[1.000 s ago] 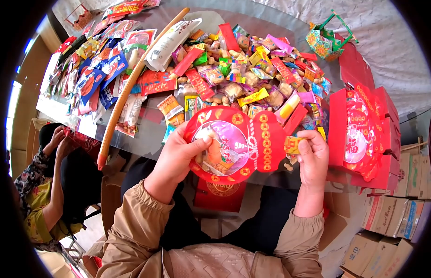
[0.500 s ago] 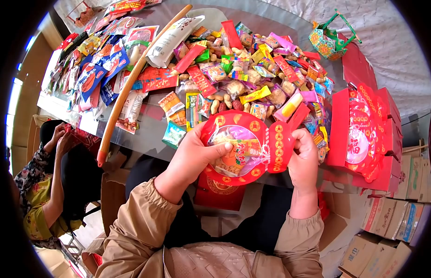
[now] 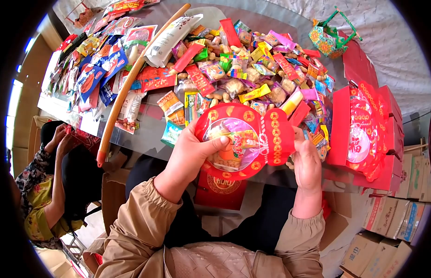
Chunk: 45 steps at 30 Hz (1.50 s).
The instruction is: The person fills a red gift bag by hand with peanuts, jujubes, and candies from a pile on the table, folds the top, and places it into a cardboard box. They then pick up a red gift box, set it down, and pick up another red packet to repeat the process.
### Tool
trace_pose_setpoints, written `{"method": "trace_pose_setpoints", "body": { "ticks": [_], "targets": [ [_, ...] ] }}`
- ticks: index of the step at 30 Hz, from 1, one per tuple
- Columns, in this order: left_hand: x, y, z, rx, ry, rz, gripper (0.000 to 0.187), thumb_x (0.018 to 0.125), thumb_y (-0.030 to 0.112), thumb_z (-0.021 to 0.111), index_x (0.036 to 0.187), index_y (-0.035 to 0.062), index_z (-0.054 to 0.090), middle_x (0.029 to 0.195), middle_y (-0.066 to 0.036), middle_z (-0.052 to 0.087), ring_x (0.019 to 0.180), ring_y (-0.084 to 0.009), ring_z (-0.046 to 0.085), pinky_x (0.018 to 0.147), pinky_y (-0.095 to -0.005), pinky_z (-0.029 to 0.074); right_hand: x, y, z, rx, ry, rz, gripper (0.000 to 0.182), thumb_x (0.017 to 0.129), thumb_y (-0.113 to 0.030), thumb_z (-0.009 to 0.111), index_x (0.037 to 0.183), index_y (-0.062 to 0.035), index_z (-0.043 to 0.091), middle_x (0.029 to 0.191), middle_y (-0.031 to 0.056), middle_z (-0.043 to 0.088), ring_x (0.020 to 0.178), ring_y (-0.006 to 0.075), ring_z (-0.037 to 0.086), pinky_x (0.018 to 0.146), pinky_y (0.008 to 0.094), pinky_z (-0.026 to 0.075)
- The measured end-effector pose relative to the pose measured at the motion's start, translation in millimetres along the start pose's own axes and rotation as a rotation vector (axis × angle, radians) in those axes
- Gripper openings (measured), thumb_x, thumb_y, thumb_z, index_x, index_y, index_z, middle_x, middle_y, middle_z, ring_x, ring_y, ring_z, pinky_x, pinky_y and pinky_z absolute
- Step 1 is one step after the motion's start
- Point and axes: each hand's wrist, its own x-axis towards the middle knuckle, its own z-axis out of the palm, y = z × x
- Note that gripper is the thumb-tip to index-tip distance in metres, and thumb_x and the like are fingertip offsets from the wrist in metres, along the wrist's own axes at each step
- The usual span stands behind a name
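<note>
We're sitting at a glass table [image 3: 280,17]; the candy-and-peanut pile [image 3: 234,88] is covering its middle. A wooden stick [image 3: 124,92] is lying left of the pile. Just in front of the pile, we're holding a red money-bag-shaped pouch [image 3: 248,143]. Left hand [image 3: 187,148] is gripping it, thumb pressing the clear window; right hand [image 3: 308,162] is curling at the narrow end, can't tell if pinching.

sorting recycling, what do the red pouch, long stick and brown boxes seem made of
Red pouch: probably glossy plastic film; snacks show through its clear window. Long stick: likely smooth wood, judging by its brown tone; plastic possible. Brown boxes: apparently matte cardboard; flat printed sides.
</note>
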Motion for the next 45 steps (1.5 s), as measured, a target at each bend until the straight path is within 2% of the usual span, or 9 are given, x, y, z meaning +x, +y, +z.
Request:
{"method": "trace_pose_setpoints", "body": {
  "ticks": [10, 18, 23, 25, 28, 32, 35, 41, 45],
  "targets": [
    [-1.1, -6.6, 1.6, 0.013, -0.059, -0.070, 0.040, 0.087, 0.003, 0.074, 0.124, -0.0013, 0.059, 0.110, -0.009, 0.072, 0.094, -0.0145, 0.069, 0.085, -0.0329, 0.058, -5.8, 6.8, 2.9, -0.010, -0.070, 0.116, 0.044, 0.106, -0.031, 0.044, 0.122, 0.0063, 0.062, 0.142, 0.0124, 0.052, 0.133, 0.0239, 0.044, 0.115, 0.0375, 0.025],
    [-2.0, -6.5, -1.0, 0.128, -0.065, -0.102, 0.037, 0.088, 0.008, 0.075, 0.121, 0.0000, 0.060, 0.104, -0.006, 0.072, 0.085, -0.0113, 0.069, 0.076, -0.0282, 0.057, -8.3, 14.1, 16.3, -0.112, -0.086, 0.026, 0.048, 0.106, -0.029, 0.048, 0.143, 0.0011, 0.042, 0.128, 0.0067, 0.058, 0.117, 0.0162, 0.053, 0.104, 0.0328, 0.039],
    [-1.9, -5.8, -0.2, 0.123, -0.044, -0.074, 0.034, 0.089, 0.008, 0.074, 0.120, 0.0015, 0.062, 0.101, -0.005, 0.073, 0.085, -0.0113, 0.069, 0.078, -0.0284, 0.057, 1.6, 15.7, 9.6, -0.084, 0.025, -0.056, 0.038, 0.106, -0.032, 0.048, 0.113, 0.0022, 0.062, 0.118, 0.0089, 0.062, 0.110, 0.0158, 0.055, 0.103, 0.0344, 0.040],
    [-2.6, -6.0, -3.3, 0.108, -0.069, -0.077, 0.034, 0.089, 0.008, 0.073, 0.120, 0.0018, 0.062, 0.101, -0.005, 0.073, 0.088, -0.0120, 0.069, 0.080, -0.0292, 0.056, 6.6, 9.8, 11.6, -0.011, 0.188, -0.156, 0.043, 0.106, -0.031, 0.045, 0.084, 0.0005, 0.065, 0.096, 0.0111, 0.066, 0.105, 0.0184, 0.057, 0.102, 0.0401, 0.040],
    [-3.3, -2.4, -17.7, 0.176, -0.183, -0.160, 0.041, 0.087, 0.007, 0.075, 0.124, 0.0007, 0.060, 0.108, -0.005, 0.071, 0.095, -0.0114, 0.067, 0.086, -0.0293, 0.054, 18.6, 7.8, -7.2, 0.143, 0.243, -0.288, 0.037, 0.107, -0.024, 0.042, 0.098, 0.0029, 0.066, 0.095, 0.0096, 0.067, 0.102, 0.0184, 0.058, 0.095, 0.0357, 0.044],
    [-8.8, 2.9, -19.7, 0.186, -0.397, -0.223, 0.046, 0.084, 0.004, 0.078, 0.125, -0.0005, 0.059, 0.112, -0.005, 0.071, 0.099, -0.0113, 0.066, 0.090, -0.0296, 0.054, 36.6, 7.3, 1.9, -0.266, 0.318, -0.104, 0.026, 0.104, -0.018, 0.052, 0.111, 0.0019, 0.067, 0.100, 0.0100, 0.069, 0.096, 0.0173, 0.063, 0.089, 0.0339, 0.048],
    [-12.6, 4.9, -19.9, 0.187, -0.469, -0.235, 0.041, 0.087, 0.002, 0.075, 0.125, -0.0014, 0.060, 0.112, -0.004, 0.071, 0.099, -0.0097, 0.065, 0.092, -0.0308, 0.053, 52.3, 13.7, 13.5, -0.829, 0.156, -0.395, 0.021, 0.093, -0.011, 0.063, 0.110, -0.0005, 0.068, 0.104, 0.0125, 0.070, 0.100, 0.0271, 0.063, 0.090, 0.0383, 0.049],
    [-14.8, 8.2, -22.1, 0.171, -0.493, -0.236, 0.041, 0.087, 0.003, 0.075, 0.125, -0.0017, 0.060, 0.112, -0.005, 0.070, 0.100, -0.0096, 0.064, 0.092, -0.0307, 0.053, 72.8, 19.0, 42.8, -1.187, -0.091, -0.573, 0.022, 0.082, -0.006, 0.066, 0.103, -0.0016, 0.069, 0.109, 0.0099, 0.067, 0.104, 0.0315, 0.058, 0.092, 0.0435, 0.046],
    [-15.8, 15.0, -24.8, 0.188, -0.499, -0.251, 0.040, 0.088, 0.000, 0.073, 0.125, -0.0016, 0.059, 0.113, -0.004, 0.070, 0.101, -0.0098, 0.064, 0.092, -0.0308, 0.053, 72.8, 27.8, 42.6, -1.165, 0.001, -0.608, 0.017, 0.081, -0.004, 0.067, 0.099, -0.0021, 0.069, 0.104, 0.0095, 0.068, 0.100, 0.0319, 0.060, 0.089, 0.0435, 0.048]
  ]
}}
